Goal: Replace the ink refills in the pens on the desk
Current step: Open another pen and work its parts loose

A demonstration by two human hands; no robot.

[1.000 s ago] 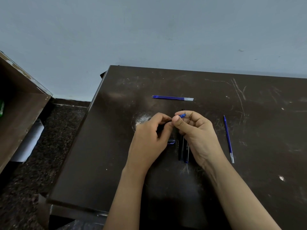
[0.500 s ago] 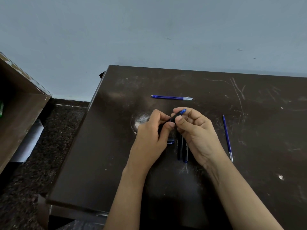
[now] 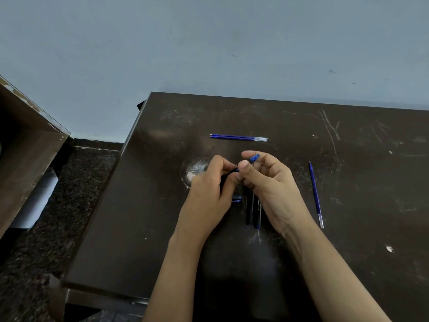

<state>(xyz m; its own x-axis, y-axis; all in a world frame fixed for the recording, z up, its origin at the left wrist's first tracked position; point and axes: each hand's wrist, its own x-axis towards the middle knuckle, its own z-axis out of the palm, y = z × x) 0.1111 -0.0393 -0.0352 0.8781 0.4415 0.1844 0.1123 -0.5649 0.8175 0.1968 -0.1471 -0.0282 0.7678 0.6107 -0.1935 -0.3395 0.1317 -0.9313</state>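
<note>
Lifted slightly since a second ago: pen, blue end poking up. Head view: dark barrel wrapped in curled left hand, blue end pinched by right hand thumb and forefinger, above mid desk. Beyond, refills; at right, single refill; underneath, dark pens.

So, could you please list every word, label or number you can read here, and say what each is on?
"ANE Gel": along the black pen lying on the desk; any earlier letters are hidden by the right hand.
Blue mark on the dark piece below the left hand: too small to read.
Held pen: no readable print.
</note>
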